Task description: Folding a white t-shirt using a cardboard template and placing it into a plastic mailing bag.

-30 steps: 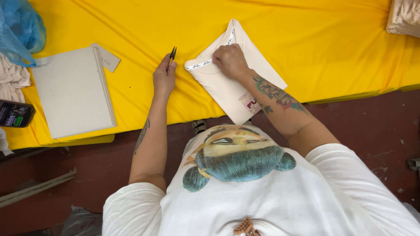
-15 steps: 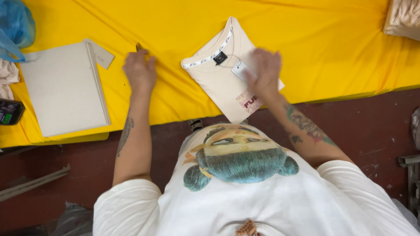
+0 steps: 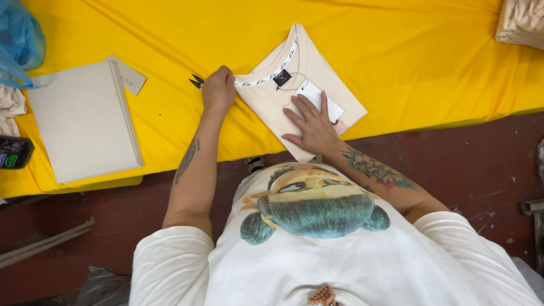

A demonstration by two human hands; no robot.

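A folded cream T-shirt (image 3: 289, 59) lies on the yellow cloth-covered table (image 3: 425, 56), collar toward the upper left. It has a black neck label and a white hang tag (image 3: 313, 92). My left hand (image 3: 218, 89) rests against the shirt's collar edge. It is closed around small black snips (image 3: 196, 82), whose tips poke out to the left. My right hand (image 3: 311, 127) lies flat on the shirt's near part just below the hang tag, fingers spread, holding nothing.
A stack of grey cardboard sheets (image 3: 82, 122) and a small card (image 3: 129, 75) lie to the left. A blue plastic bag (image 3: 20, 37), cream cloth (image 3: 8, 107) and a phone (image 3: 12, 153) sit at the far left. Beige folded fabric (image 3: 521, 22) is at the top right.
My left hand moved right to the shirt's collar edge with the snips. My right hand left the collar, swung out to the right, and now lies flat on the shirt's near part.
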